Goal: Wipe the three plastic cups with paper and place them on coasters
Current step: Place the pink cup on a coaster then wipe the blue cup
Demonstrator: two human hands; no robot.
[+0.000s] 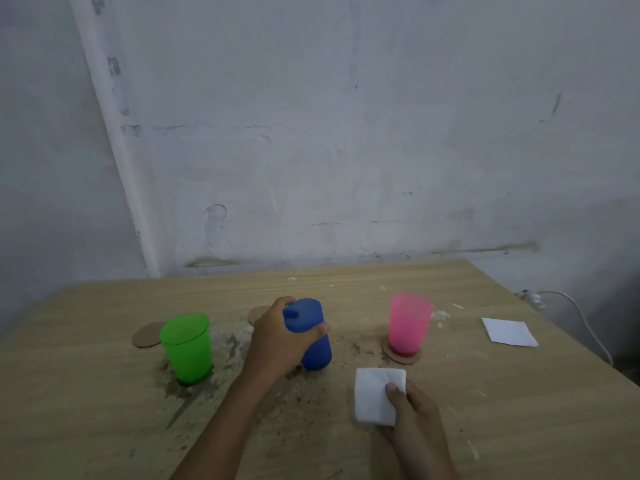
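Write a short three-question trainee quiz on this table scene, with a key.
1. True or false: the pink cup stands on a coaster.
2. Which cup does the left hand grip? A green, B blue, C pink.
3. Fill in: the right hand holds a folded white ____.

Key:
1. True.
2. B: the fingers wrap the blue cup; the green cup stands untouched, directly on the table.
3. Paper.
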